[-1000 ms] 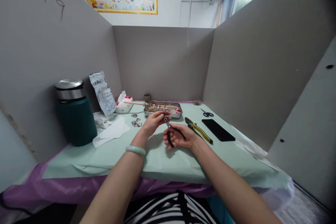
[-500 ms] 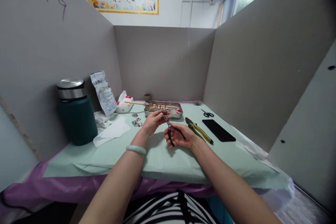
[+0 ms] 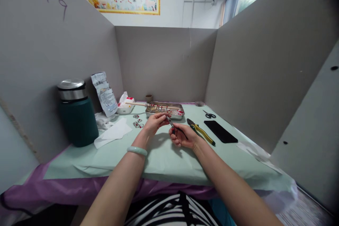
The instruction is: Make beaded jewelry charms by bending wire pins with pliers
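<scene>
My right hand [image 3: 183, 135] is closed around the dark handles of small pliers [image 3: 171, 123], whose metal jaws point up and left. The jaw tips meet the fingertips of my left hand [image 3: 156, 122], which are pinched together. Whatever those fingertips hold is too small and too covered to name. A pale green bangle [image 3: 137, 150] sits on my left wrist. Just behind my hands stands a metal tray [image 3: 180, 115] with red beads and gold and silver bits in it. Small red-and-silver jewelry pieces [image 3: 138, 124] lie on the cloth left of my left hand.
Right of my hands lie yellow-and-green pliers [image 3: 203, 133], a black phone [image 3: 220, 131] and scissors [image 3: 210, 115]. On the left are a green thermos [image 3: 78, 120], a foil pouch [image 3: 104, 93], a tissue pack [image 3: 125, 105] and white paper [image 3: 113, 132]. A thin stick [image 3: 136, 104] rests across the tray. Grey panels enclose three sides.
The spread plier handles have come together as my right hand squeezed, and the pliers have turned slightly. My left hand has barely moved.
</scene>
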### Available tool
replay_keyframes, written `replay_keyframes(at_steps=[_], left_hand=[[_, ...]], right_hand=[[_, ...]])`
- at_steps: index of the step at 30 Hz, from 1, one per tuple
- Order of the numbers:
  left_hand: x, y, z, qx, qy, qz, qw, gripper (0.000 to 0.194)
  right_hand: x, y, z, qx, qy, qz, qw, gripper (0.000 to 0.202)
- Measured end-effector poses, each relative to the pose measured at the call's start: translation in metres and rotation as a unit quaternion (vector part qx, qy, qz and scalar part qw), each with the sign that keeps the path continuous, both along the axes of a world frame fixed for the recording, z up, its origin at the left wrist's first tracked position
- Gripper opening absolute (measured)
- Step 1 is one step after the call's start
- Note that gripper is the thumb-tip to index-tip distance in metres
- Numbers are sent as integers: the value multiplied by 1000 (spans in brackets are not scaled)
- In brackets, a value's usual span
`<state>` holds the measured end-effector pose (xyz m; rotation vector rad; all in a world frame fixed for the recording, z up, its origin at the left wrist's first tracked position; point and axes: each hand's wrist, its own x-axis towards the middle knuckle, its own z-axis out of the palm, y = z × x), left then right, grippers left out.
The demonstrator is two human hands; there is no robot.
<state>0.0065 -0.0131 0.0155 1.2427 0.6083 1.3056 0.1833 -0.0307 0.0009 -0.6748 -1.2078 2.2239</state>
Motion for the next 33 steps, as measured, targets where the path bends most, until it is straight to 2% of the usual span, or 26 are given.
replay_keyframes(at_steps=[6, 9, 11, 14, 16, 21, 24, 28, 33], left_hand=[[0, 2, -2, 0, -4, 16, 1000, 26], [0, 4, -3, -5, -14, 39, 999, 25], [0, 5, -3, -7, -19, 50, 999, 24], [1, 6, -4, -5, -34, 56, 998, 25], [2, 7, -5, 1, -43, 52, 998, 25], [3, 11, -9, 10, -53, 50, 997, 29], [4, 13, -11, 12, -61, 53, 997, 30], [5, 14, -12, 9, -64, 51, 997, 30], [4, 15, -14, 6, -60, 51, 997, 31]], right_hand=[[-2, -3, 1, 32, -26, -22, 999, 38], [-7, -3, -5, 95, -69, -60, 991, 37], [-12, -2, -10, 158, -112, -111, 975, 37], [-19, 0, -15, 236, -170, -206, 934, 35], [-21, 1, -17, 290, -210, -260, 897, 34], [-20, -1, -17, 477, -327, -321, 750, 36], [-21, -4, -16, 509, -383, -344, 690, 36], [-22, -7, -14, 525, -419, -363, 646, 36], [-22, -7, -14, 528, -435, -366, 631, 35]])
